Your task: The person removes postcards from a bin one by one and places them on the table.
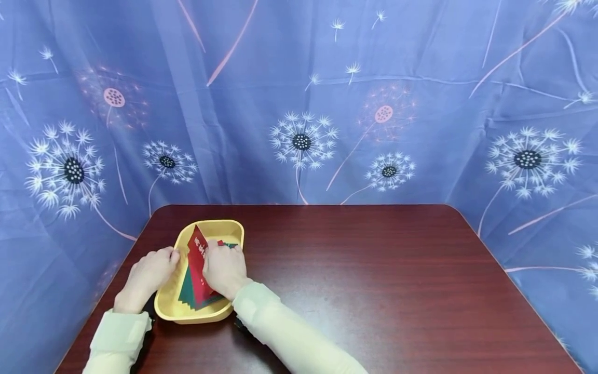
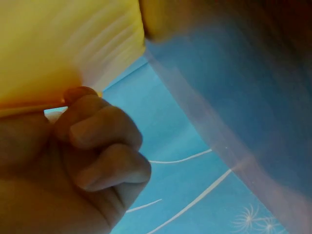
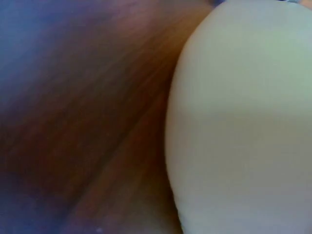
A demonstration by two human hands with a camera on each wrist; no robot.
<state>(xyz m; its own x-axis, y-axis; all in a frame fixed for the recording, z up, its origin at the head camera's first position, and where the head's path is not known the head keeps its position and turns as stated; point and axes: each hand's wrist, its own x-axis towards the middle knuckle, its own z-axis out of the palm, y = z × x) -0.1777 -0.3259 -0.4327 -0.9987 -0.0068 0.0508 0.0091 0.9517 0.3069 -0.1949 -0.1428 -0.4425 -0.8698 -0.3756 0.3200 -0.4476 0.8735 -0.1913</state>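
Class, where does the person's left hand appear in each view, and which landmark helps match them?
Head: left of centre, the left hand grips the yellow tray.
Left wrist: lower left, at the tray's edge.
Right wrist: not visible.
Shared landmark: the yellow tray, in the head and left wrist views.

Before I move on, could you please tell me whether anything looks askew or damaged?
Slightly askew: in the yellow tray, the red card tilts up beside the right hand, and the green cards beneath have unevenly fanned edges, so the pile looks untidy. No damage is visible.
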